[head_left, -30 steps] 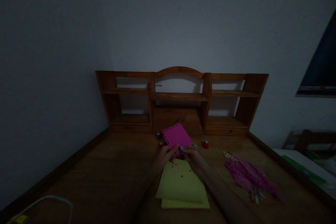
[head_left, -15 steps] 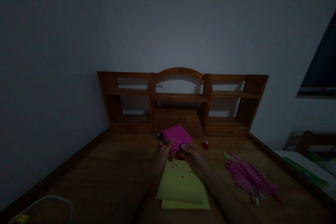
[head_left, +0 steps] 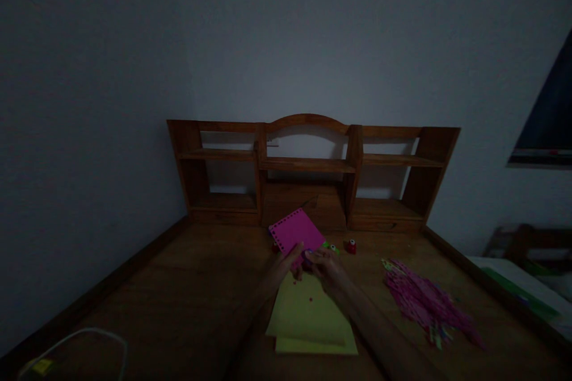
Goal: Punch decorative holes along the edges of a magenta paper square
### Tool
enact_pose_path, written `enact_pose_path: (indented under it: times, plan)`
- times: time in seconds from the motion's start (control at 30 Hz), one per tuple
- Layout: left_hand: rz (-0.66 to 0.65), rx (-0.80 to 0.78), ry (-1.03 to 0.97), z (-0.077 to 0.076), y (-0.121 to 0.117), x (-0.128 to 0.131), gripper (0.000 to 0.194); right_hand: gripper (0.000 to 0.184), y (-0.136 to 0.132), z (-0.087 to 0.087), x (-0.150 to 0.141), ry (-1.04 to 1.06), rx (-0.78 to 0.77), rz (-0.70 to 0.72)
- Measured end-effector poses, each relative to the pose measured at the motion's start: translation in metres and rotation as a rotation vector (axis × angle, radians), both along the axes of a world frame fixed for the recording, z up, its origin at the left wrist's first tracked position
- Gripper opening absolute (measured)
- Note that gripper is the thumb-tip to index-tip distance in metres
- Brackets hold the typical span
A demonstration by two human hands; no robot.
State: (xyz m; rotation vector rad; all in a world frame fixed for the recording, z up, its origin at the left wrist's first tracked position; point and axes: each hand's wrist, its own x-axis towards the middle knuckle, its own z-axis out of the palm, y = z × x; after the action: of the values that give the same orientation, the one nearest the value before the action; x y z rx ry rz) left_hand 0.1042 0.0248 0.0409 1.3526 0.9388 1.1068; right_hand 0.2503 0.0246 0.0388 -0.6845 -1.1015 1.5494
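Observation:
My left hand (head_left: pixel 287 263) pinches the lower edge of a pink sheet of paper (head_left: pixel 298 231). A row of punched holes runs along the sheet's upper left edge. In my right hand (head_left: pixel 325 263) is a small craft punch (head_left: pixel 307 255) with a purple-blue top, at the sheet's lower corner. My fingers hide most of the punch. Beneath both hands lie yellow sheets of paper (head_left: pixel 310 315) with a few tiny pink dots on them. A green punch (head_left: pixel 333 248) sits just behind my right hand, and a red punch (head_left: pixel 351 246) stands farther right.
A pile of pink and other coloured paper strips (head_left: pixel 424 303) lies on the right of the wooden desk (head_left: pixel 179 292). A wooden shelf unit (head_left: pixel 308 164) spans the back. At the front left is a white cable (head_left: pixel 89 331) beside a yellow object (head_left: pixel 42 366).
The pink sheet has shifted slightly left and up, with both hands staying close together at its lower corner. The green punch now shows behind my right hand. Fewer pink dots are visible on the yellow paper.

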Motion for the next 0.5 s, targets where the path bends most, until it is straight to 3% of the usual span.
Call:
enact_pose_path:
  times: [0.13, 0.3, 0.5]
  plan:
    - [-0.016, 0.007, -0.025, -0.001, 0.003, -0.001, 0.053, 0.034, 0.004, -0.003, 0.001, -0.036, -0.019, -0.051]
    - [-0.045, 0.027, -0.008, -0.007, 0.012, -0.007, 0.056, 0.029, 0.005, -0.002, 0.003, -0.024, -0.073, 0.058]
    - [-0.024, -0.020, -0.073, -0.015, 0.018, -0.007, 0.052, 0.034, -0.001, 0.003, 0.004, -0.040, -0.017, 0.142]
